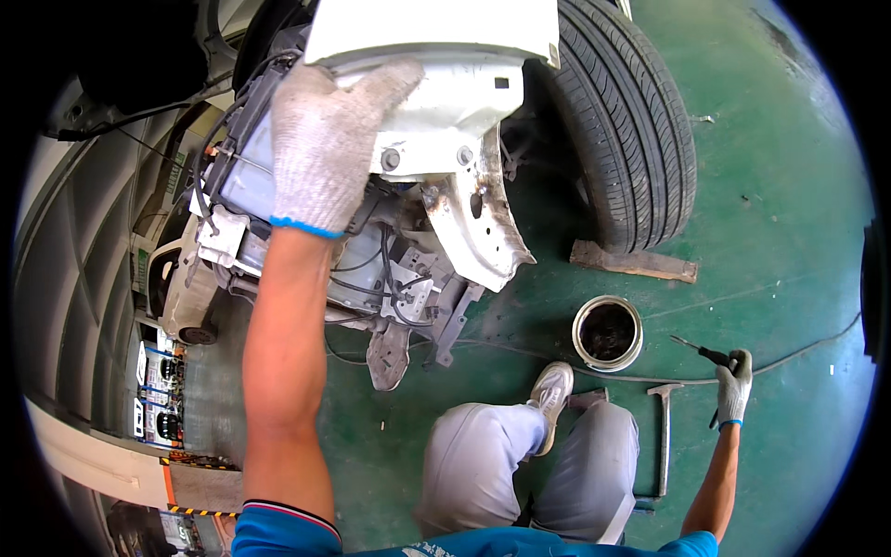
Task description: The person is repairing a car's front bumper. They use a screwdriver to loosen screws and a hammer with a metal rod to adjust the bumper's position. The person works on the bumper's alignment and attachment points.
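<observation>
My left hand (325,148), in a whitish knit glove with a blue cuff, is at the edge of a white car body panel (445,102). Its thumb lies along the panel's lower flange, and the other fingers curl behind the edge, partly hidden. Below the panel juts a torn, bent white metal piece (473,223) with holes. Low on the right, over the floor, my gloved right hand (735,388) is closed around a screwdriver (703,351) with a dark handle. Its thin metal shaft points left, toward an open round tin (608,334) with dark contents.
A car tyre (631,121) stands right of the panel, against a wooden block (636,262). A hammer (665,436) lies on the green floor beside my knee, near a grey hose (807,351). Wiring and brackets (408,288) hang exposed below my left hand. Another car (176,288) is at left.
</observation>
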A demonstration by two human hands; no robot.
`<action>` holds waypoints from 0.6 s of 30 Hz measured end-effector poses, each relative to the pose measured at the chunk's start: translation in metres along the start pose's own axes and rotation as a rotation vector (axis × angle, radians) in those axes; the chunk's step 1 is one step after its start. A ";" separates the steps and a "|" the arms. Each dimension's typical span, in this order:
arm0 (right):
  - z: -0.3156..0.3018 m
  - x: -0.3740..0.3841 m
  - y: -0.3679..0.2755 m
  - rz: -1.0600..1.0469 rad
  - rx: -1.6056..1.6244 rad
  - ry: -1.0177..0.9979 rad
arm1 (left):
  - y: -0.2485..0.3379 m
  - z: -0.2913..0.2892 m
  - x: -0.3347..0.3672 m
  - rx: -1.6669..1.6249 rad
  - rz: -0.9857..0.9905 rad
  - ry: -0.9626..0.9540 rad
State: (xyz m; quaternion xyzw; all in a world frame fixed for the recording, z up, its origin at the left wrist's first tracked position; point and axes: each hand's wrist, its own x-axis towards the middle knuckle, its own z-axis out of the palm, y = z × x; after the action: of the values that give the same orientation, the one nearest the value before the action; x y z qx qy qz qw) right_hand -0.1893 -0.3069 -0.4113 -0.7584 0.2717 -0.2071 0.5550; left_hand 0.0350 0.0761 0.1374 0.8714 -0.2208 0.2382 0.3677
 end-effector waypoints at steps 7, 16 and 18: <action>0.007 0.009 -0.307 -0.091 0.469 -0.240 | -0.009 0.000 0.007 -0.096 -0.041 -0.013; 0.043 0.022 -0.407 -0.429 0.522 -0.366 | -0.002 -0.003 0.005 -0.099 0.060 -0.043; 0.044 0.024 -0.411 -0.455 0.491 -0.354 | 0.002 -0.005 0.003 -0.025 0.017 -0.048</action>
State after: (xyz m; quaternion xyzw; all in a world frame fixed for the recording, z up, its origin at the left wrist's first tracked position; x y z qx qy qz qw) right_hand -0.0691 -0.1932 -0.0316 -0.6678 -0.0616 -0.2499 0.6984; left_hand 0.0348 0.0777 0.1436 0.8703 -0.2397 0.2176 0.3711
